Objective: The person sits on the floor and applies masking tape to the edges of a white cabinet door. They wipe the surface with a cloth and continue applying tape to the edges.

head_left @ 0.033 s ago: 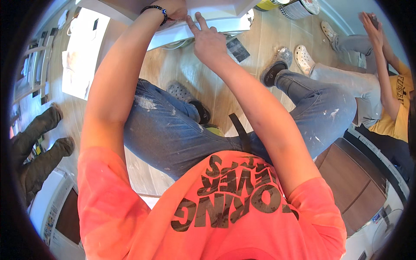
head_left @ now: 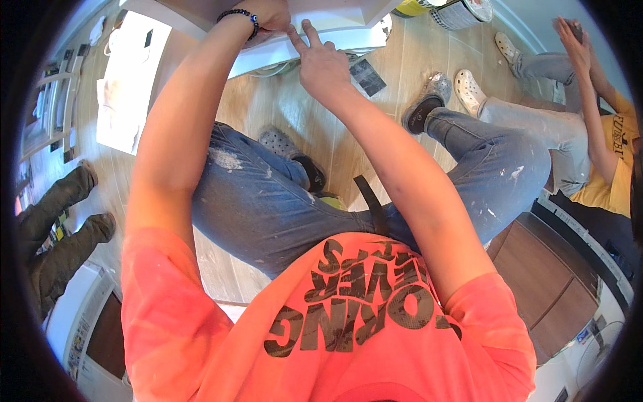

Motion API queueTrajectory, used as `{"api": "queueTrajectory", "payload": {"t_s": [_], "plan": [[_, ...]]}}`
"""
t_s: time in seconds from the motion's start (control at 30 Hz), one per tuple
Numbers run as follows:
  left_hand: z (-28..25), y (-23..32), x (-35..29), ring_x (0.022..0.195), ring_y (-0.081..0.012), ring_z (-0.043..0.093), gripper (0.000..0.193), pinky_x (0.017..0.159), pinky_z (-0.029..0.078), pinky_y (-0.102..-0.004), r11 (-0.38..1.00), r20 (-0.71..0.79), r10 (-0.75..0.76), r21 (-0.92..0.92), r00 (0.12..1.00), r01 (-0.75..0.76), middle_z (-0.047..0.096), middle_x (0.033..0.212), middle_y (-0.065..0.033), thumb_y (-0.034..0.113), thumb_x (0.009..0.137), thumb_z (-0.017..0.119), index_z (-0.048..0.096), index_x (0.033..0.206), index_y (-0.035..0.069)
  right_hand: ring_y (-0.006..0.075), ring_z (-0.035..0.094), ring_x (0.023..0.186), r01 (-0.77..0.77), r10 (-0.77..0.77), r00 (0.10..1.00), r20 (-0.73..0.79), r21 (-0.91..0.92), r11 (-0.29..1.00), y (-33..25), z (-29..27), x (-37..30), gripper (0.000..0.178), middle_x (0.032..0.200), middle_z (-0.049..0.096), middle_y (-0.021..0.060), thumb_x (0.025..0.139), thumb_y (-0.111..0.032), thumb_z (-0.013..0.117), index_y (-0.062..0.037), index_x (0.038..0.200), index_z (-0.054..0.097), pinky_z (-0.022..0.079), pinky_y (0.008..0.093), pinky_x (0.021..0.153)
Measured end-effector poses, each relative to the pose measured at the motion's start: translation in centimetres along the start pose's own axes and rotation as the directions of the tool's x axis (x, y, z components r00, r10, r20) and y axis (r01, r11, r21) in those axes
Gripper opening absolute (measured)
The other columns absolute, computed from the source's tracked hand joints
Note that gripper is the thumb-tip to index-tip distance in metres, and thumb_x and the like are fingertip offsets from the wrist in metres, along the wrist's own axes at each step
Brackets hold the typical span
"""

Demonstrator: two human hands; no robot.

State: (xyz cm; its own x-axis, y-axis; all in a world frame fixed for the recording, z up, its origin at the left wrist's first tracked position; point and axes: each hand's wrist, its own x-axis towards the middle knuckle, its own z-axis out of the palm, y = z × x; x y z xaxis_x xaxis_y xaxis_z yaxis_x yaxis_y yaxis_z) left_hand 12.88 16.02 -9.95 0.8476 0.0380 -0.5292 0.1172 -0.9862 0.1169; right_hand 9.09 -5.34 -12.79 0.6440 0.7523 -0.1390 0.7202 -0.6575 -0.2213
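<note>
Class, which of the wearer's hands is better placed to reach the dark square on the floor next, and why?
Probably the right hand: it appears beside the dark square in this view. The left hand is farther off, at the white unit.

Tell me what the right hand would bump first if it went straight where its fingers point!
The right hand would probably bump the left hand, just ahead. Depth is unclear, so it might meet the white panel first.

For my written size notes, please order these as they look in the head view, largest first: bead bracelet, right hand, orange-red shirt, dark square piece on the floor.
orange-red shirt
right hand
dark square piece
bead bracelet
</note>
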Motion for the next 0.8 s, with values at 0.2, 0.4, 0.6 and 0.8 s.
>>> {"api": "queueTrajectory", "payload": {"t_s": [0.2, 0.4, 0.6, 0.8], "plan": [[-3.8, 5.0, -2.8, 0.100, -0.0414, 0.073, 0.044, 0.091, 0.055, -0.0507, 0.993, -0.116, -0.102, -0.064, 0.988, 0.095, 0.074, 0.109, -0.0258, 0.039, 0.085, 0.074, 0.078, 0.101, -0.002, 0.0383, 0.068, 0.112, -0.037, 0.037, 0.999, 0.010, -0.001, 0.999, 1.3, -0.1, 0.1, 0.084, 0.170, 0.030, 0.0125, 0.087, -0.006, 0.056, -0.0245, 0.166, 0.031, 0.058, 0.0484, 0.093], [-0.3, -1.3, 0.2, 0.113, -0.0404, 0.069, 0.051, 0.095, 0.055, -0.0473, 0.956, -0.271, 0.290, 0.136, 0.918, -0.261, 0.071, 0.123, -0.0235, 0.033, 0.089, 0.078, 0.069, 0.125, -0.001, 0.0388, 0.068, 0.115, 0.033, -0.031, 0.998, 0.056, -0.026, 0.999, -0.4, -0.1, 1.2, 0.079, 0.171, 0.031, 0.0109, 0.092, -0.012, 0.056, -0.0272, 0.166, 0.033, 0.058, 0.0476, 0.095], [-5.1, 4.4, -5.4, 0.121, -0.0399, 0.066, 0.054, 0.101, 0.054, -0.0458, 0.999, -0.183, -0.045, -0.038, 0.982, 0.039, 0.069, 0.130, -0.0221, 0.020, 0.084, 0.081, 0.065, 0.134, 0.006, 0.0398, 0.068, 0.115, -0.042, 0.042, 0.995, 0.092, -0.009, 0.999, 1.3, -2.4, 0.8, 0.076, 0.170, 0.030, 0.0129, 0.094, -0.012, 0.053, -0.0272, 0.166, 0.033, 0.058, 0.0469, 0.096], [-2.0, 3.7, -5.6, 0.121, -0.0400, 0.066, 0.039, 0.100, 0.054, -0.0476, 0.986, -0.245, -0.137, -0.125, 0.960, 0.109, 0.070, 0.128, -0.0225, 0.009, 0.091, 0.068, 0.066, 0.130, 0.005, 0.0374, 0.070, 0.108, 0.083, -0.083, 0.996, 0.019, -0.002, 0.997, 2.6, -0.7, 1.1, 0.072, 0.168, 0.034, 0.0151, 0.097, -0.014, 0.053, -0.0236, 0.166, 0.034, 0.059, 0.0460, 0.088]]}}
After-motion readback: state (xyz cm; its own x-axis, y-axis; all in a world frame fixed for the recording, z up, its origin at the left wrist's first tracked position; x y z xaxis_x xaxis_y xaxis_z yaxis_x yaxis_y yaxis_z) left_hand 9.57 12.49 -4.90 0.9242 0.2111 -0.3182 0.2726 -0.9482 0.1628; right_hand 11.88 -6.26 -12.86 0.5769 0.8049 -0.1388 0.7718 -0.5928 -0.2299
